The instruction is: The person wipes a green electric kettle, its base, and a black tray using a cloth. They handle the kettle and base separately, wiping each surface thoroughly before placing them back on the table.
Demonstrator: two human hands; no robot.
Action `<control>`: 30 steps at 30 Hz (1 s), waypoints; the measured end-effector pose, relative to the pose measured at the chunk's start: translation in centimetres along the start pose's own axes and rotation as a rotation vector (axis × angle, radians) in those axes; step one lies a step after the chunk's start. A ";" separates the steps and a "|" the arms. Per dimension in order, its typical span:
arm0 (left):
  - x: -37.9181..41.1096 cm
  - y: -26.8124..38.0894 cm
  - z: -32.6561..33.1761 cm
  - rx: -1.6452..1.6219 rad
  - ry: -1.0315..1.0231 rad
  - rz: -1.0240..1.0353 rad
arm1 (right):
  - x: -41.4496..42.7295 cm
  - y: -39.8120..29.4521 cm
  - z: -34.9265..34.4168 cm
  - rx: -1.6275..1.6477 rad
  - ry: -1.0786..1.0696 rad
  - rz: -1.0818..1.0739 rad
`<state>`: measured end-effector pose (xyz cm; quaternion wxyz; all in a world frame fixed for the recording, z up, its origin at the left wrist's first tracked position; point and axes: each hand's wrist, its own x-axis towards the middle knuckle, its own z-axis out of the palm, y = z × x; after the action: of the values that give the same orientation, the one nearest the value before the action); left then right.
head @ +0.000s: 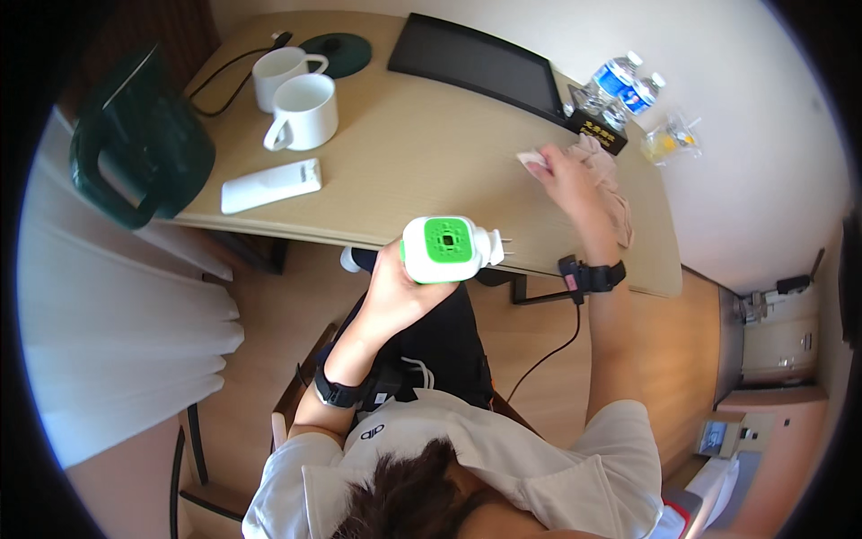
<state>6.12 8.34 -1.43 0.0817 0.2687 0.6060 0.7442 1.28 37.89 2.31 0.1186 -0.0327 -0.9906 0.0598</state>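
My left hand (pixel 397 290) grips a white plug-in device with a green top (pixel 448 249), perhaps a mosquito-repellent heater, just off the table's front edge. Its two metal prongs point to the right. Over the right part of the table, my right hand (pixel 566 182) pinches a small pale piece of cloth or tissue (pixel 532 159). A crumpled pale pink cloth (pixel 616 205) lies beside and partly behind that hand. Whether the two pieces are joined is hidden by the hand.
Left on the wooden table (pixel 417 162) are two white mugs (pixel 310 111), a white remote control (pixel 271 186), a dark green kettle (pixel 145 141) and its round base (pixel 337 54). A black tray (pixel 481 64) and a lettered box (pixel 599 131) with two water bottles (pixel 626 84) stand behind.
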 end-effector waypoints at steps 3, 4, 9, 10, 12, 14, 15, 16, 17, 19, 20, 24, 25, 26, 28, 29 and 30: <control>-0.3 0.4 -0.3 0.060 0.023 0.084 | 0.7 2.4 -0.6 0.184 0.013 0.004; -0.4 0.3 -0.6 0.095 0.004 0.080 | 0.3 2.4 -1.1 0.402 0.110 -0.045; -0.6 -1.7 -0.9 -0.361 -0.375 -0.323 | -4.1 -3.2 -2.8 1.020 0.141 -0.307; -0.5 -2.0 -0.4 -0.397 -0.376 -0.337 | -4.9 -4.4 -3.0 1.004 0.045 -0.443; -0.5 -2.7 0.5 -0.423 -0.382 -0.333 | -6.5 -7.1 -2.5 1.011 -0.124 -0.585; -0.7 -3.4 1.6 -0.413 -0.398 -0.297 | -8.2 -9.2 -1.8 0.983 -0.247 -0.621; -0.7 -3.6 1.8 -0.384 -0.427 -0.310 | -8.8 -9.5 -2.0 0.939 -0.225 -0.600; -0.7 -3.7 1.9 -0.355 -0.455 -0.322 | -9.0 -9.4 -2.1 0.903 -0.222 -0.600; -0.9 -3.8 2.1 -0.325 -0.482 -0.333 | -9.2 -9.3 -2.0 0.868 -0.220 -0.601; -1.2 -5.0 3.2 -0.117 -0.568 -0.130 | -9.5 -9.5 -1.1 0.956 -0.309 -0.478; -1.5 -5.1 3.5 -0.170 -0.574 -0.164 | -9.7 -9.5 -0.9 0.999 -0.353 -0.417; -2.0 -5.0 3.8 -0.265 -0.511 -0.113 | -10.4 -8.8 -1.0 1.042 -0.252 -0.515; -2.0 -5.1 3.3 -0.365 -0.487 -0.177 | -10.6 -8.4 -1.4 0.982 -0.241 -0.541; -2.0 -5.2 2.3 -0.465 -0.460 -0.241 | -10.9 -8.0 -2.3 0.921 -0.231 -0.567; -1.8 -5.6 1.8 -0.465 -0.439 -0.145 | -11.9 -7.9 -2.7 0.930 -0.286 -0.493; -1.6 -5.6 1.9 -0.334 -0.458 -0.052 | -11.7 -8.0 -2.5 0.942 -0.259 -0.523; -1.6 -5.2 2.0 -0.415 -0.467 -0.188 | -11.6 -8.1 -2.4 0.953 -0.230 -0.545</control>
<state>7.39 10.62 -6.57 0.3397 0.3527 0.4285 0.7594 12.71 29.21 2.94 0.0225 0.2883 -0.8331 0.4715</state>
